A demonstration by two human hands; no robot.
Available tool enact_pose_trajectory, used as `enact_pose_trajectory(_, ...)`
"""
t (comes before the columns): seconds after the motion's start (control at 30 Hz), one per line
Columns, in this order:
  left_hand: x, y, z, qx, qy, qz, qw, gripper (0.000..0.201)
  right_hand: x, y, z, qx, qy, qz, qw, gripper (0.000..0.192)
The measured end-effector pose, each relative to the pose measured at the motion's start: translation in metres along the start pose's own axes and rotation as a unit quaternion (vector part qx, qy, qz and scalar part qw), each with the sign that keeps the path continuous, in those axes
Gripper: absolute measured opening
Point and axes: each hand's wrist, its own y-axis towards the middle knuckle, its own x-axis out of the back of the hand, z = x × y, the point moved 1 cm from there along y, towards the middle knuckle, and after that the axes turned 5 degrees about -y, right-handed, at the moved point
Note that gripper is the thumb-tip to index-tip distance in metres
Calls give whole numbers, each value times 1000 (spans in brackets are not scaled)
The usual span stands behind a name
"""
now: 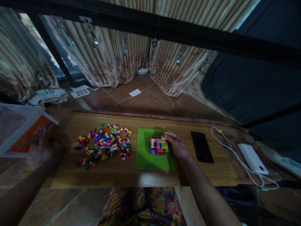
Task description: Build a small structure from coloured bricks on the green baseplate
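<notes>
A block of multicoloured toy bricks sits on the green studded baseplate, right of the middle of the board. My right hand is closed at the block's far right corner, its fingertips against the edge. Any small brick between those fingers would be hidden. Over at the far left, my left hand is beside the clear plastic box with an orange label, its fingers curled and dim in front of the label. Whether it grips the box I cannot tell. Loose toy bricks lie in a spread pile left of the baseplate.
The wooden board stretches across in front of my knees. A black phone lies on it at the right. Farther right are a white power bank and a white cable. Striped curtains hang behind.
</notes>
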Motion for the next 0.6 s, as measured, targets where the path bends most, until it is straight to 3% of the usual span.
enact_pose_trajectory(0.37, -7, 8, 6, 18, 35, -17, 999, 61, 4, 2, 2, 105, -149, -9, 983, 33)
enact_pose_trajectory(0.6, -7, 7, 5, 19, 71, -12, 997, 62, -1, -4, -3, 125, -156, -30, 979, 31)
